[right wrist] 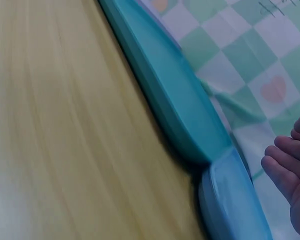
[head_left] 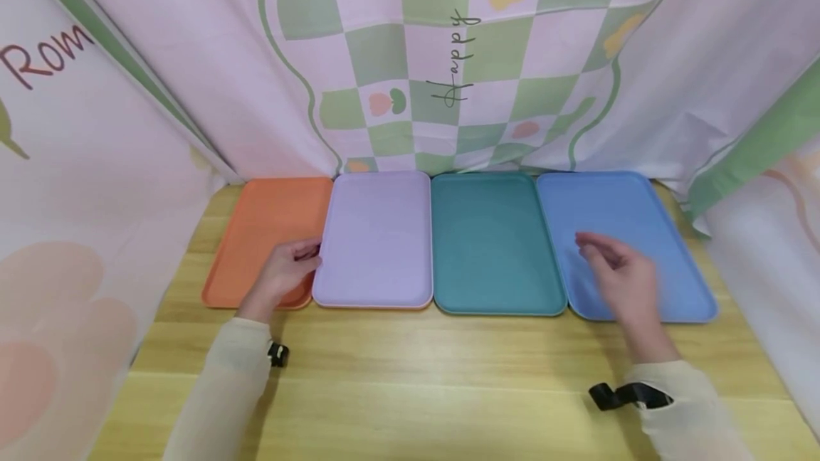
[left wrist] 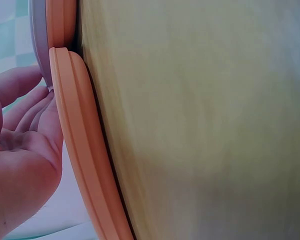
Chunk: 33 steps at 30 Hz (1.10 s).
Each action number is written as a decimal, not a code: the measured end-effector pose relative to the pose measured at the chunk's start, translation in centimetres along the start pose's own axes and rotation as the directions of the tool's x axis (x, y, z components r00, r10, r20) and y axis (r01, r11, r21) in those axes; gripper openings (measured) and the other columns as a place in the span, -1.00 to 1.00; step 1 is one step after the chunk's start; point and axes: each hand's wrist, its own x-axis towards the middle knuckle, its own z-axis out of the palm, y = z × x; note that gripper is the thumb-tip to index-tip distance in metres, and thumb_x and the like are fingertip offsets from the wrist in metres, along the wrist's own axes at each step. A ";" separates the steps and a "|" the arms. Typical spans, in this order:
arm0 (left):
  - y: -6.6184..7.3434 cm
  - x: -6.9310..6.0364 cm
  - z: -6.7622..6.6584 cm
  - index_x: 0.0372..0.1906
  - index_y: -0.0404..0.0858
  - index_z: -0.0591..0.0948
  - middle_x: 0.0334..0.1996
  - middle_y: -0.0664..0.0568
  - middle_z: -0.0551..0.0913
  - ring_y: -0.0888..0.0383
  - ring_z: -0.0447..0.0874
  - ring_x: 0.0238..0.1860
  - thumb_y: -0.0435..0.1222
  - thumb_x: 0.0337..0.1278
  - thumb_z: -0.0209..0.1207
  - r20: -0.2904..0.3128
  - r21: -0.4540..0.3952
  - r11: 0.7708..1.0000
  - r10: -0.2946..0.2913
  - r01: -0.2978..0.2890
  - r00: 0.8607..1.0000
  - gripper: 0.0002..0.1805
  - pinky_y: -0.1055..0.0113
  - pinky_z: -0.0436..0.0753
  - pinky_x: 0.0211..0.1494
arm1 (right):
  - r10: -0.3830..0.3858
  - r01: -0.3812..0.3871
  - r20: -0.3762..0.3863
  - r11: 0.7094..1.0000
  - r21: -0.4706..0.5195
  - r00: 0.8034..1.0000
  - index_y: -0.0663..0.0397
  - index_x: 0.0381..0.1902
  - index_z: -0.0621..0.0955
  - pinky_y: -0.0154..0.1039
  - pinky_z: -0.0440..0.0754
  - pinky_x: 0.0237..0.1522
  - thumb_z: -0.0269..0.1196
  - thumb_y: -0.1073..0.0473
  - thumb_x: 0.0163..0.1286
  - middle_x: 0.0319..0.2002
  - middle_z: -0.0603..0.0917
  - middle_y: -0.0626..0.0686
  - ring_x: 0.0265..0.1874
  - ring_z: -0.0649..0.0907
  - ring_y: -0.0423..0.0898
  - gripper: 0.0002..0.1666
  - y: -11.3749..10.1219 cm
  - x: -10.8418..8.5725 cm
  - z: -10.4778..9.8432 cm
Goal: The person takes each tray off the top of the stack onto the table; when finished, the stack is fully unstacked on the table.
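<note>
At the left edge of a lavender tray (head_left: 376,240), my left hand (head_left: 283,274) pinches the rim between thumb and fingers. The left wrist view shows this lavender tray (left wrist: 38,40) lying on top of an orange tray (left wrist: 61,22). Beneath the same hand is another orange tray (head_left: 256,233), at the row's left end. My right hand (head_left: 628,287) hovers over the blue tray (head_left: 666,269), fingers loosely bent and holding nothing; the right wrist view shows this hand (right wrist: 295,170) apart from the tray.
A teal tray (head_left: 496,244) lies between the lavender and blue ones, their edges meeting. All rest along the back of a wooden table (head_left: 410,390). A checkered curtain (head_left: 442,55) hangs right behind the row, with cloth at both sides.
</note>
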 end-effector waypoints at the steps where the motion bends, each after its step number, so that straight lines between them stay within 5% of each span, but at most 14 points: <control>1: 0.0 0.0 0.0 0.48 -0.51 0.49 0.43 -0.40 0.54 -0.28 0.49 0.53 -0.45 0.50 0.18 0.001 0.001 1.000 0.002 -0.002 1.000 -0.46 -0.10 0.51 0.57 | -0.016 0.016 0.008 1.000 0.006 1.000 0.12 0.22 0.78 -0.75 0.57 -0.16 0.29 0.11 0.63 0.04 0.87 -0.12 -0.20 0.64 -0.74 -0.65 -0.4 0.0 0.4; 7: 0.0 0.1 -0.1 0.53 -0.44 0.47 0.47 -0.34 0.53 -0.23 0.47 0.55 -0.39 0.55 0.17 0.014 0.013 0.999 -0.041 0.041 0.999 -0.45 -0.06 0.54 0.56 | -0.076 0.074 0.054 0.996 0.040 0.996 0.13 0.21 0.79 -0.71 0.57 -0.23 0.27 0.12 0.65 0.08 0.84 0.25 -0.18 0.64 -0.75 -0.66 -2.1 0.0 2.5; 14: 0.0 0.2 -0.1 0.53 -0.42 0.47 0.49 -0.32 0.52 -0.19 0.46 0.57 -0.40 0.56 0.17 0.020 -0.010 0.998 -0.062 0.062 0.998 -0.45 -0.05 0.54 0.56 | -0.081 0.064 0.140 0.991 0.121 0.987 0.15 0.23 0.77 -0.64 0.62 -0.31 0.25 0.13 0.66 0.09 0.83 0.29 -0.16 0.66 -0.72 -0.65 -3.7 -0.3 5.0; 23: 0.0 0.0 -0.2 0.54 -0.43 0.46 0.50 -0.33 0.51 -0.21 0.45 0.58 -0.39 0.56 0.18 0.022 0.006 0.998 -0.058 0.058 0.998 -0.45 -0.06 0.53 0.57 | -0.073 0.031 0.253 0.985 0.168 0.965 0.21 0.30 0.72 -0.72 0.60 -0.07 0.23 0.17 0.67 0.21 0.79 0.29 -0.09 0.62 -0.73 -0.61 -5.4 -0.3 7.7; 25: -0.2 0.1 -0.2 0.53 -0.43 0.47 0.49 -0.33 0.52 -0.21 0.46 0.57 -0.39 0.55 0.18 0.020 0.008 0.998 -0.056 0.056 0.998 -0.45 -0.05 0.53 0.57 | -0.063 0.015 0.278 0.985 0.172 0.958 0.23 0.33 0.70 -0.71 0.60 -0.04 0.22 0.19 0.67 0.24 0.77 0.29 -0.01 0.68 -0.62 -0.60 -5.7 -0.4 8.4; 31: -0.3 0.2 -0.1 0.53 -0.44 0.47 0.48 -0.34 0.51 -0.22 0.45 0.57 -0.41 0.54 0.18 0.018 -0.003 0.999 -0.041 0.041 0.999 -0.45 -0.07 0.52 0.58 | -0.070 0.002 0.314 0.977 0.212 0.947 0.31 0.34 0.67 -0.72 0.58 0.01 0.23 0.27 0.64 0.27 0.74 0.33 0.26 0.74 0.19 -0.59 -6.5 -0.6 10.6; 33: -0.3 0.2 -0.1 0.53 -0.44 0.47 0.48 -0.35 0.51 -0.22 0.45 0.57 -0.41 0.54 0.18 0.017 -0.010 0.999 -0.042 0.042 0.999 -0.45 -0.07 0.51 0.58 | -0.075 -0.002 0.325 0.973 0.230 0.943 0.34 0.35 0.65 -0.72 0.57 0.03 0.23 0.28 0.64 0.27 0.73 0.34 0.29 0.71 0.27 -0.58 -6.8 -0.7 11.3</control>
